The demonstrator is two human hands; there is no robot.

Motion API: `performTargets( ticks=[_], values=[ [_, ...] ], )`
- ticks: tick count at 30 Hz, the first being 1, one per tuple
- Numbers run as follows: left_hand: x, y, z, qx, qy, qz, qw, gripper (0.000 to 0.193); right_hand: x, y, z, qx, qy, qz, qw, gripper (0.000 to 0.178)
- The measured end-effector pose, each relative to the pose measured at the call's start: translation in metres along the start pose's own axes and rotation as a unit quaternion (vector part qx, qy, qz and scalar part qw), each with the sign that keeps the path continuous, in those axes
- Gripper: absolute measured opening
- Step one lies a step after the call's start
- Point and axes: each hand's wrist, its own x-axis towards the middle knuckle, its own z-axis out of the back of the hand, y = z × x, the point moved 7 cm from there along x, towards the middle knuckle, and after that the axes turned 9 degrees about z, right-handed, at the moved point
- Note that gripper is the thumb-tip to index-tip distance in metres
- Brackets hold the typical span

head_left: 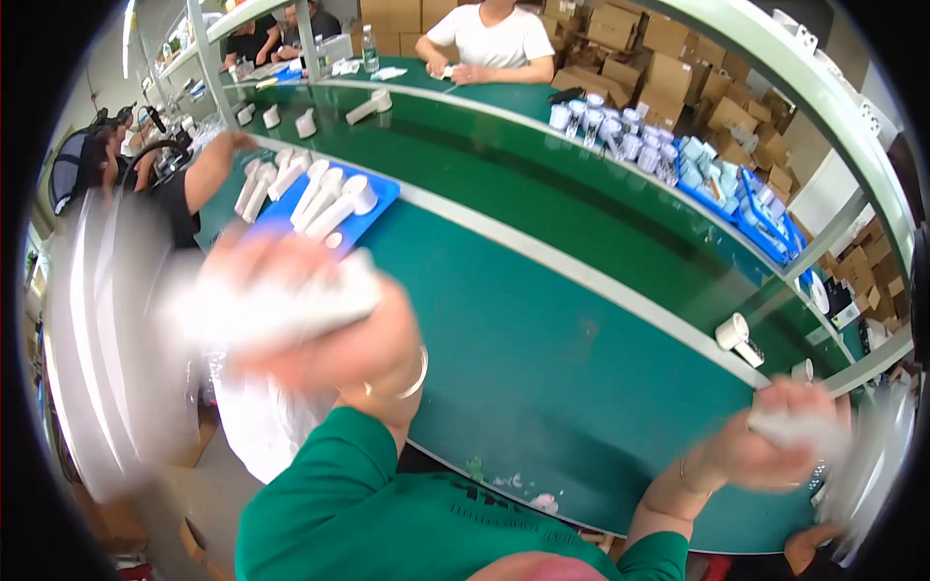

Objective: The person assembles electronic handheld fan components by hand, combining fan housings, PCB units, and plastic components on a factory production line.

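Note:
My left hand (383, 339) is raised close to the camera, its fingers wrapped round a white handle-like thing (266, 310). Motion smears it, and a large whitish blurred shape (107, 339) spreads beyond it; I cannot make out its kind. Low at the right, my right hand (765, 445) grips another white handle-like thing (799, 431), with a pale blurred shape (872, 474) beside it. Behind my left hand, several white long-handled devices with round heads (339, 203) lie on a blue tray (383, 215); more (257, 189) lie just left of it.
Past the green worktable (542, 368) runs a green conveyor belt (465, 165) carrying white devices (741, 334). Blue-white cups (620, 136) and a blue basket (770, 228) stand beyond. A co-worker's arm (213, 169) reaches in at left; a person in white (499, 44) works opposite. A metal frame (833, 228) arches over.

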Motion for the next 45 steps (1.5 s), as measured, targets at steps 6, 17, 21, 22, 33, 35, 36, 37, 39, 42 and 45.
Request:
performTargets(
  ticks=[6, 17, 21, 22, 33, 35, 36, 37, 39, 42, 45],
  values=[
    [-0.010, 0.087, -0.001, -0.012, 0.157, 0.244, 0.957, 0.029, -0.024, -0.085, -0.037, 0.105, 0.138, -0.310, 0.935, 0.035],
    [-0.176, 0.211, 0.015, 0.035, 0.253, 0.682, 0.685, 0.021, -0.110, -0.136, -0.089, 0.189, 0.261, -0.481, 0.816, 0.025],
    [-0.188, 0.214, 0.018, 0.052, 0.270, 0.695, 0.664, 0.021, -0.122, -0.147, -0.090, 0.175, 0.261, -0.535, 0.784, 0.025],
    [-0.191, 0.216, 0.020, 0.048, 0.266, 0.699, 0.662, 0.021, -0.125, -0.149, -0.090, 0.179, 0.258, -0.540, 0.781, 0.025],
    [-0.261, 0.267, 0.046, 0.132, 0.300, 0.755, 0.568, 0.046, -0.198, -0.237, -0.085, 0.120, 0.335, -0.687, 0.634, 0.028],
    [-0.281, 0.280, 0.048, 0.160, 0.301, 0.757, 0.558, 0.049, -0.225, -0.285, -0.067, 0.053, 0.343, -0.698, 0.627, 0.025],
    [-0.288, 0.287, 0.046, 0.176, 0.312, 0.751, 0.555, 0.048, -0.232, -0.304, -0.061, 0.019, 0.336, -0.695, 0.635, 0.024],
    [-0.294, 0.296, 0.046, 0.195, 0.321, 0.744, 0.553, 0.048, -0.233, -0.317, -0.062, -0.012, 0.332, -0.692, 0.641, 0.023],
    [-0.304, 0.322, 0.040, 0.206, 0.343, 0.711, 0.579, 0.047, -0.227, -0.345, -0.066, -0.066, 0.340, -0.665, 0.662, 0.022],
    [-0.307, 0.361, 0.032, 0.270, 0.379, 0.621, 0.630, 0.043, -0.213, -0.385, -0.093, -0.078, 0.350, -0.612, 0.705, 0.027],
    [-0.311, 0.383, 0.015, 0.339, 0.398, 0.547, 0.654, 0.035, -0.201, -0.432, -0.110, -0.153, 0.363, -0.528, 0.752, 0.035]
  ],
)
